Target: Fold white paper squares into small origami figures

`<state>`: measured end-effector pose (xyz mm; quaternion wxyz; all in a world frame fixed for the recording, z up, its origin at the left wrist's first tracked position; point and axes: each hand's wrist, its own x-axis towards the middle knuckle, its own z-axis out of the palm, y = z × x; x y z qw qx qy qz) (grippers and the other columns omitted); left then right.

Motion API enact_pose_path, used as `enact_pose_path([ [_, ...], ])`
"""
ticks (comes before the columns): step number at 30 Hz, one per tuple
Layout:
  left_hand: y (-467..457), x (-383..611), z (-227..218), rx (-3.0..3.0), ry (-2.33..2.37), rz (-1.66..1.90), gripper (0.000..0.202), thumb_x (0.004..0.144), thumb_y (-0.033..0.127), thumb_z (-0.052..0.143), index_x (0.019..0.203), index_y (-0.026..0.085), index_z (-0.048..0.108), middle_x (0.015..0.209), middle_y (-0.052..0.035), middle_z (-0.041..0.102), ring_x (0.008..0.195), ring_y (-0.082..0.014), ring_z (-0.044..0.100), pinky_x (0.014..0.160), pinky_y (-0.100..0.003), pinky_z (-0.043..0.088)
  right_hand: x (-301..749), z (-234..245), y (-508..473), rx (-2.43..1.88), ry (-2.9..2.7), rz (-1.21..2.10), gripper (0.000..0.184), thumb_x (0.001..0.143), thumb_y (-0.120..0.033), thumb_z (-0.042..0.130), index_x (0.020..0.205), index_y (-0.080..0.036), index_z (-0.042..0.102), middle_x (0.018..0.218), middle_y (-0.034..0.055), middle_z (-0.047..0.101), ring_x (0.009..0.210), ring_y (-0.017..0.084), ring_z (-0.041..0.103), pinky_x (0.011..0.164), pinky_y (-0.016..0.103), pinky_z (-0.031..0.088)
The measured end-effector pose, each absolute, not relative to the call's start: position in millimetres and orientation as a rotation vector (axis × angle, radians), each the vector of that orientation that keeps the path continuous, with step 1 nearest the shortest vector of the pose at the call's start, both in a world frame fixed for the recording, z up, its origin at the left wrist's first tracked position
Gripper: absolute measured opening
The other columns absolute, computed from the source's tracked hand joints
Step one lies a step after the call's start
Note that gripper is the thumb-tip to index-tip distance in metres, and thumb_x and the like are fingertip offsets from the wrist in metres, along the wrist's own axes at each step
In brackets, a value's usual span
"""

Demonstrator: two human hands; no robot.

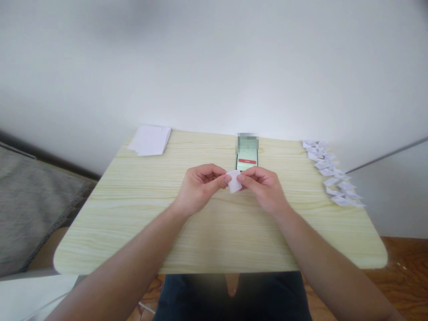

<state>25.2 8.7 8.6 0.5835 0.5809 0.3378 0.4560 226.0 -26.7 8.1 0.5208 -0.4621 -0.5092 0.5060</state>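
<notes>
A small piece of folded white paper [234, 183] is held up over the middle of the table, just in front of the phone. My left hand [203, 185] pinches its left side between thumb and fingers. On the right side, my right hand [262, 185] grips it the same way, thumb on the near face. The fingertips behind the paper are mostly hidden. Both hands are closed, and the paper's lower corner points down toward me.
A phone [247, 162] with a lit screen lies beyond my hands. At the back left is a stack of white paper sheets [150, 140]. Several folded white paper pieces [329, 169] line the right edge of the wood-grain table [230, 249]. A white wall [214, 67] stands behind.
</notes>
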Motion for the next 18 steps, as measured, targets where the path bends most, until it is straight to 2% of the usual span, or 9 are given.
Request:
enact_pose_path([
  [10, 8.4, 23.5, 8.1, 1.387, 0.814, 1.072, 0.014, 0.081, 0.029, 0.084, 0.083, 0.016, 0.077, 0.076, -0.0036, 0.074, 0.068, -0.0124, 0.064, 0.066, -0.024, 0.052, 224.8, 8.0, -28.0, -1.122, -1.318, 1.111, 0.011, 0.087, -0.034, 0.078, 0.088, -0.023, 0.078, 0.083, 0.0012, 0.079, 0.076, 0.016, 0.073, 0.072, 0.029, 0.060],
  [18, 8.4, 22.8, 5.0, 1.451, 0.901, 1.079, 0.020, 0.082, 0.035, 0.082, 0.085, 0.016, 0.077, 0.080, -0.0057, 0.075, 0.071, -0.0145, 0.063, 0.065, -0.027, 0.051, 223.1, 8.3, -28.0, -1.119, -1.357, 1.048, 0.008, 0.088, -0.031, 0.077, 0.089, -0.023, 0.077, 0.082, 0.0002, 0.077, 0.076, 0.015, 0.071, 0.071, 0.028, 0.057],
])
